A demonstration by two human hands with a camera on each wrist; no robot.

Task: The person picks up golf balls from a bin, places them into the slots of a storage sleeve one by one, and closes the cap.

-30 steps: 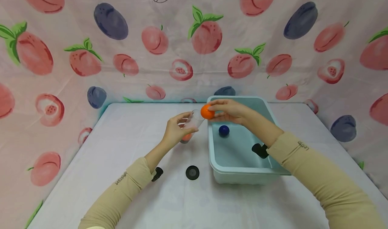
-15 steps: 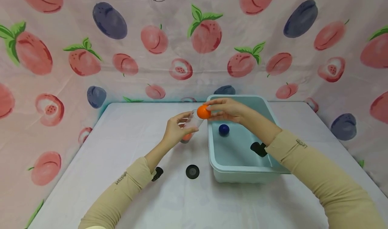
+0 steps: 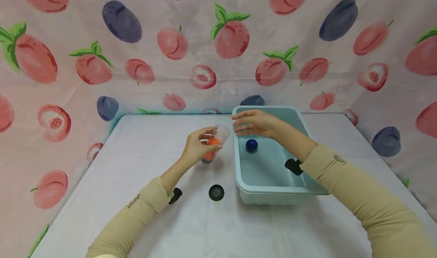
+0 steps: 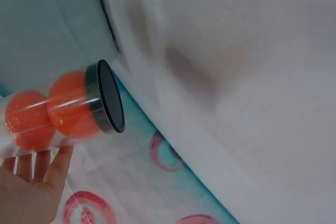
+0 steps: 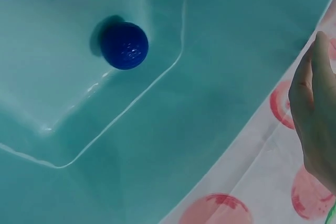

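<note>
Gripping the clear plastic tube around its side, the left hand held it tilted above the white tabletop, two orange balls inside, nearest its black end cap. The tube looked light, smooth and slightly slippery, its thin wall likely to flex under a hard squeeze; mid-barrel seemed the best hold. The right hand, fingers loosely extended, grasped nothing by the rim of the pale-blue basin, where a dark-blue ball lay. A black disc rested nearby, before a peach-print backdrop
</note>
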